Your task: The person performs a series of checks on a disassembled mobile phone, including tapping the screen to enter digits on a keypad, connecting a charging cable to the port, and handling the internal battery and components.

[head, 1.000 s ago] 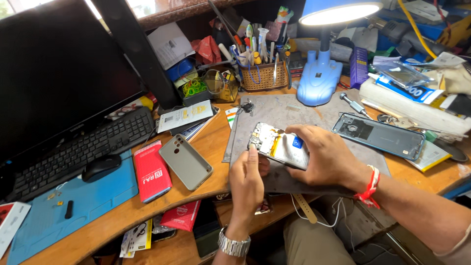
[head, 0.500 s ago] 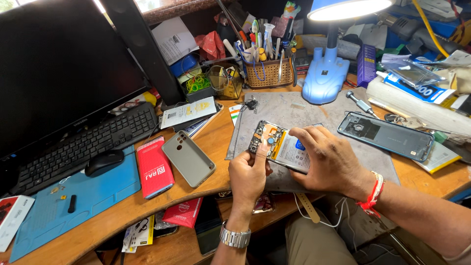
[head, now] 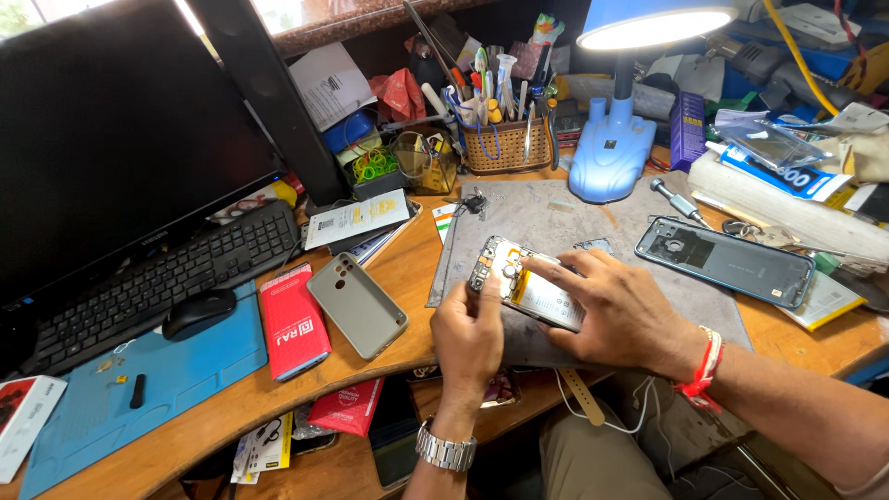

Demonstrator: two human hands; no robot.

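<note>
Phone (head: 532,294), opened, back removed, lay on the grey mat (head: 639,243) at the table's near edge. Left hand (head: 469,335) had its fingers clamped on one end; right hand (head: 619,315) pressed fingertips on the battery, seemingly mid-disassembly, calling for fine prising. Blue lamp (head: 611,153), back cover (head: 727,262) crowded the far side; open mat remained between.

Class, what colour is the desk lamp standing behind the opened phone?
Light blue; the desk lamp shows best in the head view.
</note>
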